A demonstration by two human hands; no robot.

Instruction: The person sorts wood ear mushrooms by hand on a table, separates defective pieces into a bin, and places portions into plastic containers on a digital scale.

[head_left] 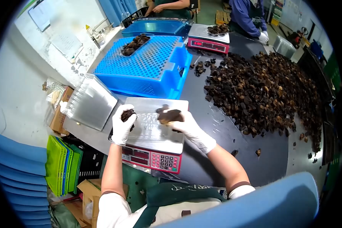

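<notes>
In the head view, the person's gloved left hand [122, 124] clutches dark pieces [128, 115]; the right hand [192, 131] grasps more, both over the near scale [158, 148] and its clear tray [150, 126]. The far scale's [208, 40] red digits and the apron's [184, 194] white lettering are illegible.

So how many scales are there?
2. The near scale has a clear tray on it; the far scale is beside the far end of the blue crate.
</notes>
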